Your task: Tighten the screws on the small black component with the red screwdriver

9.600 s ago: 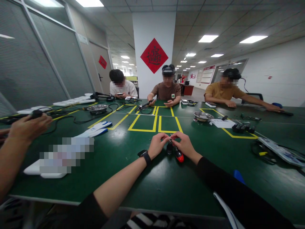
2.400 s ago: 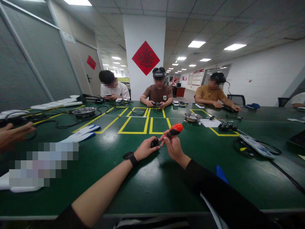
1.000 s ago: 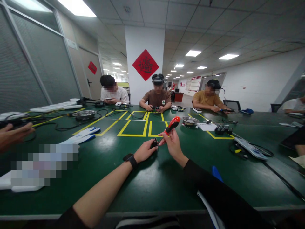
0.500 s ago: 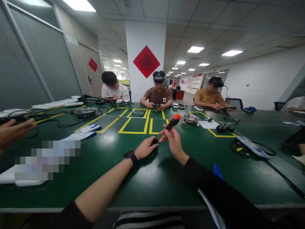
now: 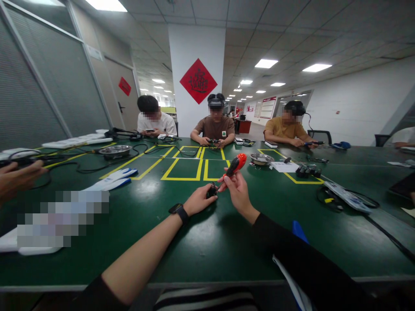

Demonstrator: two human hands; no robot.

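Note:
My right hand (image 5: 238, 190) is closed around a red and black screwdriver (image 5: 236, 166), its thick handle tilted up and to the right. The thin shaft slants down toward a small black part with a metal top (image 5: 212, 189). My left hand (image 5: 199, 201) grips that part low over the green table (image 5: 181, 242). The fingers partly cover the part, so its exact kind does not show. Whether the screwdriver's tip sits in the part is too small to tell.
White gloves (image 5: 112, 179) lie to the left. Metal bowls (image 5: 116, 150) stand farther back on both sides. Black blocks (image 5: 308, 171) and a cable bundle (image 5: 337, 201) are at the right. A neighbour's hand (image 5: 22, 175) shows at the left edge; several people sit around the table.
The screwdriver's handle has shifted very slightly right and turned a little in my right hand. My left hand keeps its hold on the black part. The camera view has moved slightly.

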